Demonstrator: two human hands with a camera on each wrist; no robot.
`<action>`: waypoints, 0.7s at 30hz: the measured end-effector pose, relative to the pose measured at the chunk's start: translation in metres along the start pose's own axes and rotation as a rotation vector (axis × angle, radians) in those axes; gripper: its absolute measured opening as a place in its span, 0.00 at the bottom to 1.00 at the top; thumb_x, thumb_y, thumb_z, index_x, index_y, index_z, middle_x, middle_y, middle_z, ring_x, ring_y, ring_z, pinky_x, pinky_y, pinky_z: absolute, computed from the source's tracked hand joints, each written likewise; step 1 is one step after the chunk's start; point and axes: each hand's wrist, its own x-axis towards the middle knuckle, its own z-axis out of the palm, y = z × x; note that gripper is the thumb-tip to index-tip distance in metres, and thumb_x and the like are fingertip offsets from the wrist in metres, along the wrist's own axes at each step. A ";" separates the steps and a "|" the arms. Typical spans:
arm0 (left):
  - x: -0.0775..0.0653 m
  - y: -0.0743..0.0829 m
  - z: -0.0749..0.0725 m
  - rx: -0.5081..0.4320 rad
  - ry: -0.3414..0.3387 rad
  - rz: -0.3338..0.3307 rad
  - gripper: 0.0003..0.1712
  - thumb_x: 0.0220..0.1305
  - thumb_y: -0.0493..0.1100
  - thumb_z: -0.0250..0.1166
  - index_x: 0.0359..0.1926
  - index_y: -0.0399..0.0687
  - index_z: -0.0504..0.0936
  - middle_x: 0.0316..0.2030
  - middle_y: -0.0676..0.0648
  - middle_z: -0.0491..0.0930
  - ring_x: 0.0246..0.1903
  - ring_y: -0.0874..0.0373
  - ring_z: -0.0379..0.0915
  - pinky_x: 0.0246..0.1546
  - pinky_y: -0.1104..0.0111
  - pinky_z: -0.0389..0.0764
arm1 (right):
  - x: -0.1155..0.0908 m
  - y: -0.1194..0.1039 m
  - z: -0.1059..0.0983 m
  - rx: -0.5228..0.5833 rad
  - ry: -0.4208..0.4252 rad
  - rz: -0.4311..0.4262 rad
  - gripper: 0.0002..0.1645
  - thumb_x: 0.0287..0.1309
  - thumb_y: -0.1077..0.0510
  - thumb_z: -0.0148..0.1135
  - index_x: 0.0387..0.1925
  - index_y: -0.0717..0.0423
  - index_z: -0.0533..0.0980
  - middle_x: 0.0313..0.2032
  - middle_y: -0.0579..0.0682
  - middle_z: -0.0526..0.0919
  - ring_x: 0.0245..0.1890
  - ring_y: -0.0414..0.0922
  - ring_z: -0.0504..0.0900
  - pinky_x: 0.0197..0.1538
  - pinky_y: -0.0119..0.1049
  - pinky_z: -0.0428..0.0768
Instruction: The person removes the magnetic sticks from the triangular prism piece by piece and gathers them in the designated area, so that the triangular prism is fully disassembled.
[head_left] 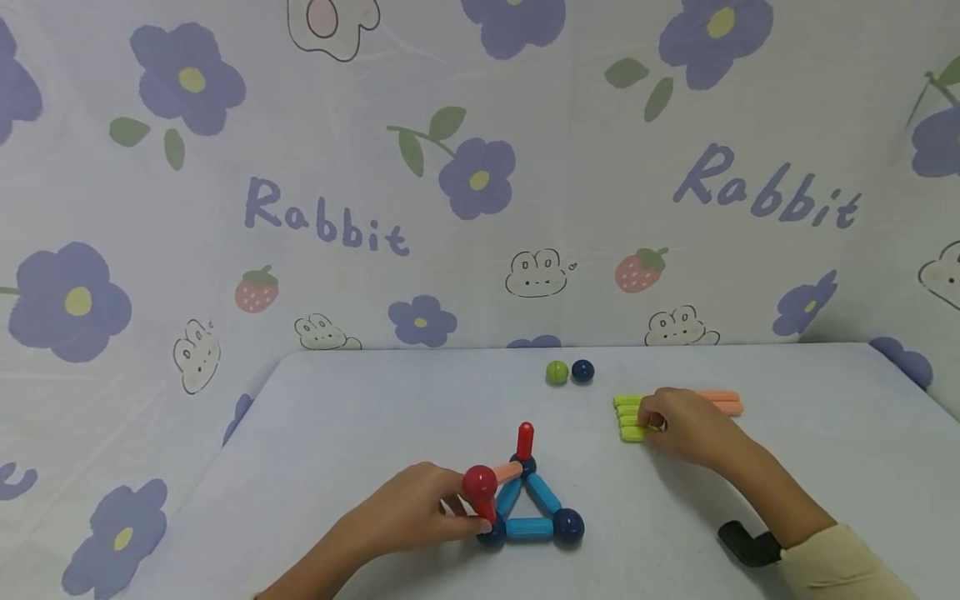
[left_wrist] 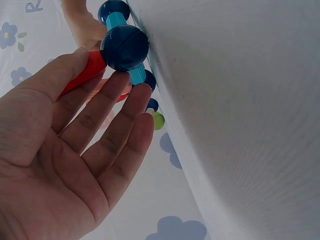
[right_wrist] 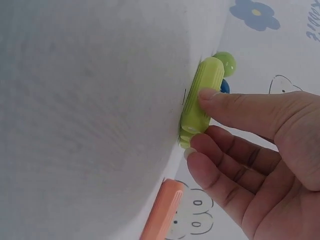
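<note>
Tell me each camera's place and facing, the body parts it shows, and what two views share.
Head: on the head, facing forward and down over the white table; left hand, right hand and forearms show.
Left wrist: on that wrist, facing the left hand, red stick and navy ball; the other arm seems partly visible.
Right wrist: on that wrist, facing the green sticks; only the right hand shows.
Head and right wrist share: right hand, green sticks, an orange stick.
</note>
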 end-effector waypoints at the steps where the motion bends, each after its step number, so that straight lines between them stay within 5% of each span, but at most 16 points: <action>1: 0.000 0.000 0.000 -0.001 0.000 -0.001 0.16 0.60 0.51 0.74 0.44 0.47 0.88 0.31 0.62 0.84 0.31 0.69 0.78 0.34 0.74 0.80 | 0.000 0.000 0.000 -0.006 -0.003 0.004 0.10 0.48 0.67 0.75 0.29 0.52 0.81 0.26 0.43 0.74 0.28 0.42 0.70 0.31 0.37 0.71; 7: 0.000 -0.001 0.000 -0.002 0.000 0.001 0.16 0.60 0.51 0.73 0.44 0.47 0.88 0.31 0.62 0.84 0.31 0.70 0.78 0.34 0.74 0.80 | 0.004 -0.019 -0.010 0.006 -0.007 -0.030 0.10 0.50 0.63 0.77 0.35 0.52 0.83 0.33 0.44 0.79 0.31 0.41 0.75 0.35 0.36 0.77; 16: 0.000 -0.001 0.000 -0.001 -0.003 0.000 0.17 0.60 0.50 0.74 0.45 0.45 0.88 0.32 0.61 0.85 0.31 0.69 0.79 0.34 0.74 0.80 | 0.019 -0.092 -0.008 0.261 -0.076 -0.328 0.27 0.58 0.60 0.73 0.59 0.51 0.78 0.51 0.50 0.82 0.40 0.41 0.81 0.37 0.27 0.81; 21: -0.001 -0.001 -0.001 -0.001 0.004 0.024 0.17 0.60 0.51 0.74 0.46 0.45 0.88 0.32 0.61 0.85 0.31 0.70 0.79 0.34 0.75 0.80 | 0.027 -0.115 0.002 0.241 -0.101 -0.434 0.17 0.59 0.63 0.71 0.50 0.52 0.83 0.44 0.46 0.83 0.41 0.41 0.82 0.40 0.27 0.81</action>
